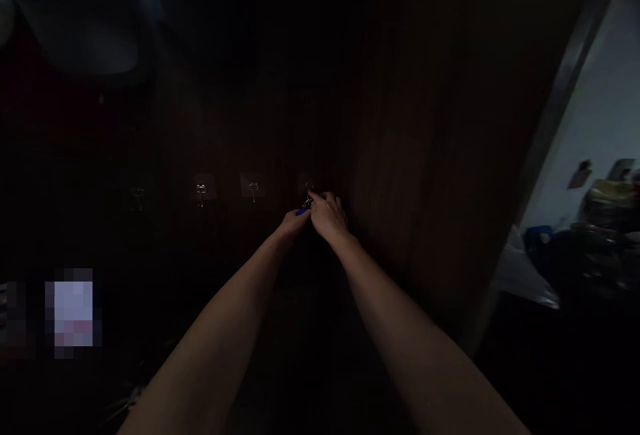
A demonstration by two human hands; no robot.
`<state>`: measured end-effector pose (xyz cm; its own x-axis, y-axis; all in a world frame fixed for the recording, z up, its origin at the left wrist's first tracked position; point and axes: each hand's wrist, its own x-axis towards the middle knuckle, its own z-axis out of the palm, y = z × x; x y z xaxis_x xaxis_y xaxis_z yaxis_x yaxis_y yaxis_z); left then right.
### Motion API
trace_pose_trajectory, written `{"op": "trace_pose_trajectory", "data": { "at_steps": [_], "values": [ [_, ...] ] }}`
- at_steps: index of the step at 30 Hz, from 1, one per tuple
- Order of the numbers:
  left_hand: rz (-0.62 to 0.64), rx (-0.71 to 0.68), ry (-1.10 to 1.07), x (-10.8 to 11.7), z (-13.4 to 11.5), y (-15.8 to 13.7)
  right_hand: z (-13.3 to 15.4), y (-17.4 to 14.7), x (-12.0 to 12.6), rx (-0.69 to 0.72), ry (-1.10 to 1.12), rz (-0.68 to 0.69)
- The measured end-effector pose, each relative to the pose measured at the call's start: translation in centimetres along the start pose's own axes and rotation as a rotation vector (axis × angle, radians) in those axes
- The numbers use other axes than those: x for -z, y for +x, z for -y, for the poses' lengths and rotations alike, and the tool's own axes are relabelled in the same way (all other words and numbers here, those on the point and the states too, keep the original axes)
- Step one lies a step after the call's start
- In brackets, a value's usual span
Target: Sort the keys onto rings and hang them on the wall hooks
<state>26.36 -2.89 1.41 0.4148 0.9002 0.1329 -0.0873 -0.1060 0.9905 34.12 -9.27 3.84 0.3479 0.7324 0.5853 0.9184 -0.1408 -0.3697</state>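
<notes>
In the dim head view both arms reach forward to a dark wooden panel, where the hands meet at a wall hook [309, 186]. My left hand [295, 220] is closed around a key ring with a blue tag [302, 211], just below that hook. A bit of shiny metal shows between the hands; its details are too dark to make out. My right hand [327, 215] lies against the panel close by, its index finger stretched up to the hook and the other fingers apart. The right thumb is hidden.
Left of the hands, in a row, are a metal hook [253, 189], another hook [201, 193] and a fainter hook [137, 197]. Pale hanging cloth [90, 41] is at the upper left. On the right stand a door frame [565, 81] and a plastic bag [525, 271].
</notes>
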Motion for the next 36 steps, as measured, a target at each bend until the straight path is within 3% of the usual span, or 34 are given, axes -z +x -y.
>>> {"op": "trace_pose_trajectory", "data": {
  "at_steps": [20, 32, 36],
  "values": [
    [-0.014, -0.026, 0.091, -0.1, -0.2, 0.2, -1.1, 1.4, 1.0, 0.11, -0.046, 0.054],
    [0.076, -0.088, 0.04, -0.9, -2.7, -1.0, -1.4, 4.0, 1.5, 0.075, 0.163, 0.138],
    [0.156, -0.075, -0.004, 0.7, -1.2, -3.2, -1.3, 3.6, 1.8, 0.067, 0.169, 0.134]
  ]
}}
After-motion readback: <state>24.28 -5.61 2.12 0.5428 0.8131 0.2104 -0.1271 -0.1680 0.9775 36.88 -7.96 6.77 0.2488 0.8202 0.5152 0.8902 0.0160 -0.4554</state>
